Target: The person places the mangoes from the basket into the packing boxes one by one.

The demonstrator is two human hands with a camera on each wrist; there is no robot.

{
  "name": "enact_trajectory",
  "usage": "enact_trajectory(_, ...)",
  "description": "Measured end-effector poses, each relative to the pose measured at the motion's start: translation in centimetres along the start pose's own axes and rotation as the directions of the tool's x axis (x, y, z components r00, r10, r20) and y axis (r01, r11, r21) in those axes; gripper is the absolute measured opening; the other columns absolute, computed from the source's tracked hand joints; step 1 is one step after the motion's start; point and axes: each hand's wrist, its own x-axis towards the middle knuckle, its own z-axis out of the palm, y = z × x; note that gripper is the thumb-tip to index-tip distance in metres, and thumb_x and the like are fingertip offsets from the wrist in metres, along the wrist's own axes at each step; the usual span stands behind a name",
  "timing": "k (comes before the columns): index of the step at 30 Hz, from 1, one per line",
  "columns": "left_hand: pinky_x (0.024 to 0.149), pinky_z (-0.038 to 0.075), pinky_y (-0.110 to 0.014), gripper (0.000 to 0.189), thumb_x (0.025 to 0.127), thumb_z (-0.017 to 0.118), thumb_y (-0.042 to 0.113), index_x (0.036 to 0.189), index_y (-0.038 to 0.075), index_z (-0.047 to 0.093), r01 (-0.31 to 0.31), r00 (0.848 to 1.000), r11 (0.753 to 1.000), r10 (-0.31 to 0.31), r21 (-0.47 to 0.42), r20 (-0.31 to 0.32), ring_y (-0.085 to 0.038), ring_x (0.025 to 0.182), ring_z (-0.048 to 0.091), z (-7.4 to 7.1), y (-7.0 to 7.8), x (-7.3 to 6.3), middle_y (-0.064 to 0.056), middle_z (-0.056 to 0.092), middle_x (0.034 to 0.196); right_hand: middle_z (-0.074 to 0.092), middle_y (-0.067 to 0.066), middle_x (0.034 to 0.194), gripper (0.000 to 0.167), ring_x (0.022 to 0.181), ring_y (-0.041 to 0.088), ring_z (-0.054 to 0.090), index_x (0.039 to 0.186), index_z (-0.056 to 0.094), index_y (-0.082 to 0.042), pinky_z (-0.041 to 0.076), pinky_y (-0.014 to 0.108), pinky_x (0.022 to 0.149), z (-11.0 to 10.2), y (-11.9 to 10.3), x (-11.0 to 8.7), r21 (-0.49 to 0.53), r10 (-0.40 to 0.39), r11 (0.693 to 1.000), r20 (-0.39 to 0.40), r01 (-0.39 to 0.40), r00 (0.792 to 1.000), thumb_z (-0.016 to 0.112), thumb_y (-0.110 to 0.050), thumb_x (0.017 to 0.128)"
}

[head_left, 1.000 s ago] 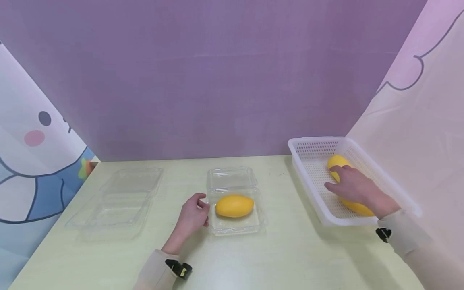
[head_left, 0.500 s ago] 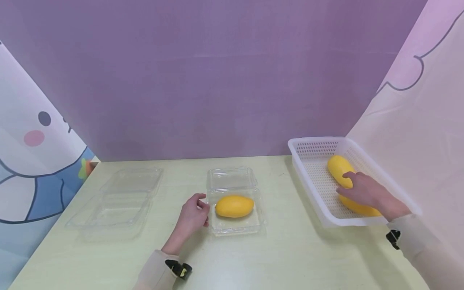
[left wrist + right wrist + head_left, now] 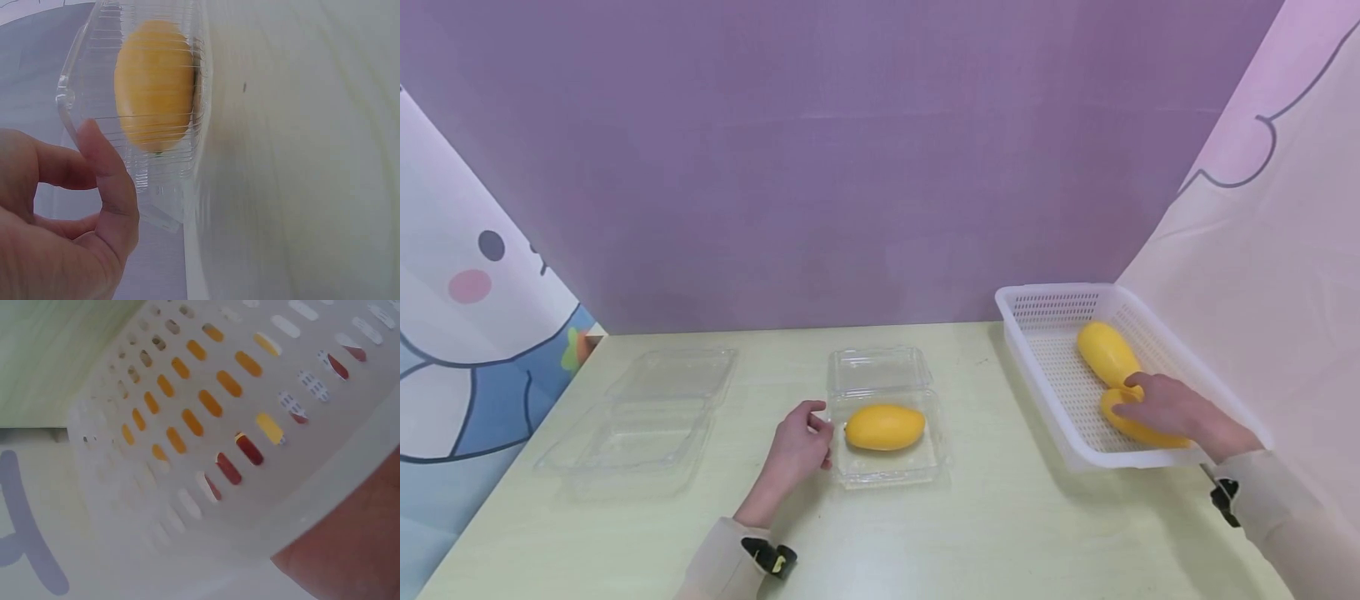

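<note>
Your right hand [image 3: 1176,412] is sitting right over the nearer yellow fruit [image 3: 1144,432] in the white basket [image 3: 1037,372], the fruit's long axis running far-left to near-right; can't tell if you're gripping. Your left hand [image 3: 801,442] is hanging well apart, by the middle clear box [image 3: 887,478], pinch unclear.

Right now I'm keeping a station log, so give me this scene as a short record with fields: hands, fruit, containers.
Left hand: at the left edge of a small clear plastic hinged box, lid open; grip unclear
Right hand: inside a white perforated plastic basket, at the nearer yellow oval fruit; grip unclear
Fruit in basket: that one and a farther yellow oval fruit
Fruit in box: one yellow oval fruit
Other container: second clear plastic box, open, left of the left hand
Surface: pale table
</note>
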Motion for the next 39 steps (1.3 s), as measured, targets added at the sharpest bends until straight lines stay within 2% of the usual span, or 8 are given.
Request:
enact_trajectory(12,0.055,0.054,-0.032,0.045,0.098,0.057,0.005,0.141,-0.007,0.048,0.0,1.0,1.0,0.0,0.003,0.0,-0.016,0.056,0.061,0.0,0.1,0.0,-0.012,0.06,0.094,0.055,0.038,0.12,0.072,0.1,0.045,0.055,0.133,0.045,0.019,0.045,0.064,0.088,0.9,1.0,0.3,0.025,0.008,1.0,0.053,-0.01,0.999,0.065,-0.039,0.094)
enact_trajectory(19,0.055,0.055,-0.033,0.045,0.098,0.057,0.004,0.14,-0.008,0.048,-0.011,1.0,1.0,0.011,-0.005,0.002,-0.016,0.055,0.06,0.0,-0.1,0.0,-0.012,0.059,0.094,0.048,0.043,0.131,0.083,0.111,0.052,0.053,0.141,0.034,0.023,0.042,0.067,0.093,1.3,1.2,0.4,0.037,0.005,0.999,0.093,-0.009,0.996,0.065,-0.038,0.094)
enact_trajectory(25,0.055,0.056,-0.033,0.045,0.098,0.057,0.003,0.14,-0.008,0.048,-0.016,1.0,1.0,0.016,-0.013,0.002,-0.016,0.056,0.06,0.0,0.0,0.0,-0.012,0.059,0.094,0.05,0.039,0.131,0.087,0.107,0.045,0.055,0.145,0.029,0.019,0.045,0.058,0.086,1.6,1.3,0.6,0.073,0.021,0.997,0.139,-0.031,0.99,0.068,-0.038,0.091)
enact_trajectory(27,0.055,0.055,-0.033,0.044,0.098,0.057,0.004,0.14,-0.008,0.048,-0.016,1.0,1.0,0.016,-0.01,0.001,-0.016,0.055,0.06,0.0,0.0,-0.1,-0.012,0.059,0.094,0.049,0.04,0.132,0.089,0.108,0.047,0.054,0.145,0.028,0.019,0.045,0.059,0.087,1.7,1.3,0.6,0.065,0.023,0.997,0.145,-0.033,0.989,0.068,-0.039,0.091)
enact_trajectory(30,0.056,0.055,-0.033,0.045,0.098,0.056,0.004,0.14,-0.008,0.048,-0.011,1.0,1.0,0.011,-0.006,0.004,-0.016,0.056,0.06,0.0,0.0,-0.1,-0.012,0.059,0.094,0.049,0.041,0.132,0.089,0.109,0.048,0.055,0.144,0.03,0.019,0.045,0.06,0.087,1.7,1.3,0.7,0.049,0.017,0.999,0.14,-0.024,0.99,0.07,-0.038,0.089)
enact_trajectory(34,0.056,0.054,-0.032,0.044,0.098,0.056,0.004,0.14,-0.007,0.048,-0.001,1.0,1.0,0.001,0.001,0.002,-0.016,0.056,0.06,0.0,0.1,-0.1,-0.012,0.059,0.094,0.054,0.037,0.127,0.086,0.105,0.043,0.056,0.142,0.034,0.02,0.045,0.057,0.087,1.7,1.4,0.9,0.042,0.0,0.999,0.121,-0.006,0.993,0.072,-0.036,0.087)
enact_trajectory(39,0.055,0.054,-0.033,0.044,0.098,0.056,0.004,0.14,-0.007,0.048,0.0,1.0,1.0,0.0,0.003,0.0,-0.016,0.056,0.06,0.0,0.2,-0.2,-0.012,0.059,0.094,0.055,0.036,0.127,0.085,0.103,0.041,0.056,0.143,0.033,0.019,0.045,0.056,0.086,1.6,1.2,0.9,0.049,0.001,0.999,0.112,-0.006,0.994,0.069,-0.036,0.089)
